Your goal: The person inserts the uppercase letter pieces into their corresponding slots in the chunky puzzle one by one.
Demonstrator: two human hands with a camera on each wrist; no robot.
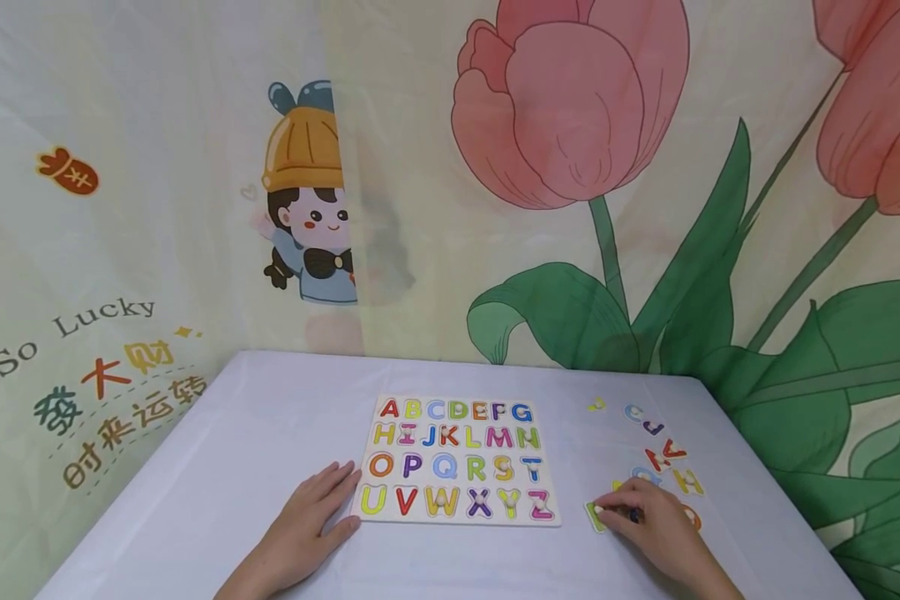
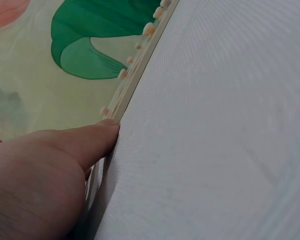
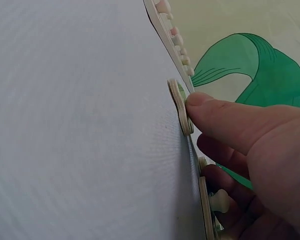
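A wooden alphabet puzzle board (image 1: 457,523) lies flat on the table, its colored letters in rows from A to Z. Several of them, such as the W (image 1: 442,502) and X (image 1: 479,502), carry knobs. My left hand (image 1: 303,517) rests at the board's left edge, thumb and fingertips touching it, fingers fairly straight. To the right of the board, my right hand (image 1: 656,517) pinches a green letter piece (image 1: 594,517) between thumb and finger. In the right wrist view this green letter piece (image 3: 178,107) is tilted on edge; which letter it is cannot be told.
Loose knobbed letters lie on the right of the table: a yellow H (image 1: 688,482), a red A (image 1: 656,459), a light blue C (image 1: 633,412), a yellow-green piece (image 1: 597,405) and others, some partly behind my right hand. A tulip-printed curtain (image 1: 420,250) hangs behind the table (image 1: 285,417).
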